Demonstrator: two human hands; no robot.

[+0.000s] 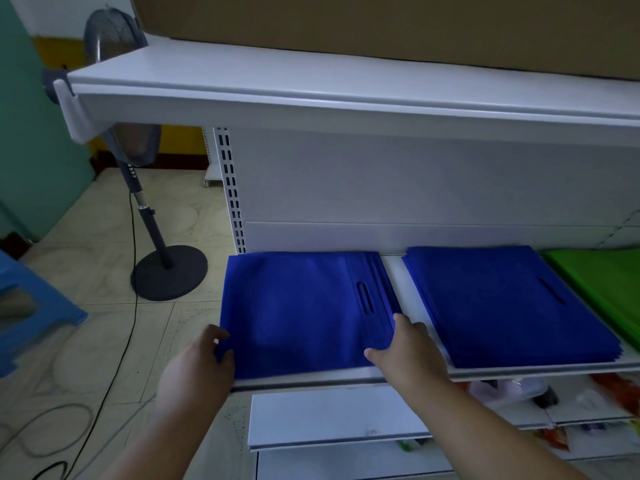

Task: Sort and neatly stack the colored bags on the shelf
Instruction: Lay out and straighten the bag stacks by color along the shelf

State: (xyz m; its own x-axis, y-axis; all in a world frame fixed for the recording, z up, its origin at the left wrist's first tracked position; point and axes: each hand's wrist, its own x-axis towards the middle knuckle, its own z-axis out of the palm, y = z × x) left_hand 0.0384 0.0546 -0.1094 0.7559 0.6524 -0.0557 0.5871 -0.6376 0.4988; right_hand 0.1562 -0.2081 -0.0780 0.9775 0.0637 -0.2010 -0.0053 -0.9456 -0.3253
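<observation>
A stack of flat blue bags (298, 310) lies at the left end of the white shelf (391, 268), its handle slot toward the right. My left hand (204, 362) grips the stack's front left corner, thumb on top. My right hand (405, 344) holds the stack's front right corner, fingers curled over its edge. A second blue stack (502, 303) lies to the right, apart from the first. Green bags (602, 278) lie at the far right, cut off by the frame.
An upper shelf (311, 84) overhangs the bags, with a brown carton on it. A standing fan (166, 268) and its cable are on the tiled floor to the left, beside a blue stool (31, 306). Lower shelves hold packaged goods (519, 393).
</observation>
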